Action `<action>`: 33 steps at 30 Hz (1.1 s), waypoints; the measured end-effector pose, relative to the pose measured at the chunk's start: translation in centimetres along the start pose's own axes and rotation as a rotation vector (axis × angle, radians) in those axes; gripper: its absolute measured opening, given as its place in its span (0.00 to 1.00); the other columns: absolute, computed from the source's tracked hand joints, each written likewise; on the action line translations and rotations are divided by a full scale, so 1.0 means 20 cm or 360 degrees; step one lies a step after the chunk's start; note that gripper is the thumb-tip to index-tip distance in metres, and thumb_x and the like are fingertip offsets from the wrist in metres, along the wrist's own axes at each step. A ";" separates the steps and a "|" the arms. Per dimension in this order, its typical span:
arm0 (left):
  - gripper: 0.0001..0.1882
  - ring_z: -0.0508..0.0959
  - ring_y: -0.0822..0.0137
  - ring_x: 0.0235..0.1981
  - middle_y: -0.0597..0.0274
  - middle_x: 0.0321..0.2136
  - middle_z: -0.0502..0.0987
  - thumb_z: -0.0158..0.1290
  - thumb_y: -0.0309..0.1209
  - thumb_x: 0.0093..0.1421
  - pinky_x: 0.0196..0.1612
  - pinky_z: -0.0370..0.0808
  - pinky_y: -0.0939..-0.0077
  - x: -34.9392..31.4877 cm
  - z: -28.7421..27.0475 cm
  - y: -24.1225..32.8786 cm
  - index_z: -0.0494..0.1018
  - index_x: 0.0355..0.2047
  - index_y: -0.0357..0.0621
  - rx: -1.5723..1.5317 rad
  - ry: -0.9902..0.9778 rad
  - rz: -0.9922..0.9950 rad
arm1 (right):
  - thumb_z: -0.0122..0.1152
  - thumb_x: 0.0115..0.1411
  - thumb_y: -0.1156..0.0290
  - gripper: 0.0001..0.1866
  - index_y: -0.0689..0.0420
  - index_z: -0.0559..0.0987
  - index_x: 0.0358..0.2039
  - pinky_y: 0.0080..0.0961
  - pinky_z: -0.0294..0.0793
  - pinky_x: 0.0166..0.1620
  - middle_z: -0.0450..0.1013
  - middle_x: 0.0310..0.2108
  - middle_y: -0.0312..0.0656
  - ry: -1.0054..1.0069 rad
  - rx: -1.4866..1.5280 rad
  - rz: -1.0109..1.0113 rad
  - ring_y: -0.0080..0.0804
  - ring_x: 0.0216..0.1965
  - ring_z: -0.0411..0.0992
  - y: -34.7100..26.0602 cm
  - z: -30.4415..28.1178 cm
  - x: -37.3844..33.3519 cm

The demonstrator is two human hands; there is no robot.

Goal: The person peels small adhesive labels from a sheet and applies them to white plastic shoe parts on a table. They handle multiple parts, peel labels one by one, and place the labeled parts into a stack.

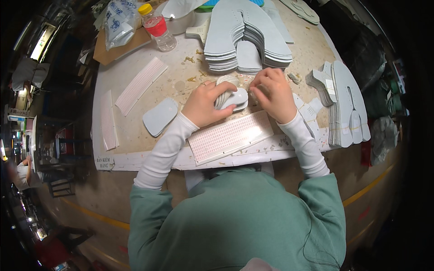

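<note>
My left hand (209, 103) curls around a small stack of pale grey tongue-shaped pieces (238, 100), thumb at the near side and fingers over the top. Just to the right, my right hand (274, 94) is closed, with thumb and fingertips together in a pinch. Whatever lies between those fingertips is too small to make out. Below both hands lies a sheet of small pink-printed labels (231, 137). Another few rounded grey pieces (160, 116) rest left of my left wrist. Beyond the hands stands a tall stack of grey shoe-upper pieces (271, 34).
Two more label sheets (141, 86) lie at the left. A bottle with a yellow cap (158, 29) stands at the far left beside a plastic bag (121, 22). Tied bundles of cut pieces (340, 106) sit along the right edge. Brownish scraps (190, 59) litter the tabletop.
</note>
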State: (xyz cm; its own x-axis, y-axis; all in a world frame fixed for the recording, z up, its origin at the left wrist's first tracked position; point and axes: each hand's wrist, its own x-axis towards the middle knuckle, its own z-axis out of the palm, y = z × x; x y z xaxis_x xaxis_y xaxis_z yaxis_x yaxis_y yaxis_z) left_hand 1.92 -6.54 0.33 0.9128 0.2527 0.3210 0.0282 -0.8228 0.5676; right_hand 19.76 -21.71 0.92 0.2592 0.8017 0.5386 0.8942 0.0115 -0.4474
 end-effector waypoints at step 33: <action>0.16 0.79 0.55 0.31 0.54 0.31 0.80 0.60 0.29 0.51 0.41 0.75 0.64 0.01 0.01 -0.01 0.77 0.42 0.49 -0.0006 0.0084 0.0061 | 0.61 0.52 0.85 0.27 0.54 0.73 0.54 0.20 0.78 0.46 0.69 0.50 0.40 -0.0049 0.1355 0.0842 0.29 0.52 0.71 0.01 0.09 0.00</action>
State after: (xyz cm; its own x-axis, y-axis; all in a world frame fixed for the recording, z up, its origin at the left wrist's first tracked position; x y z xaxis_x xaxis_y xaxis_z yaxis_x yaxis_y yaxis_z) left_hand 2.19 -6.43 0.09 0.8903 0.2478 0.3820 -0.0078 -0.8305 0.5570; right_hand 19.27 -20.76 -0.42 0.5277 0.8423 0.1096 0.1048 0.0634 -0.9925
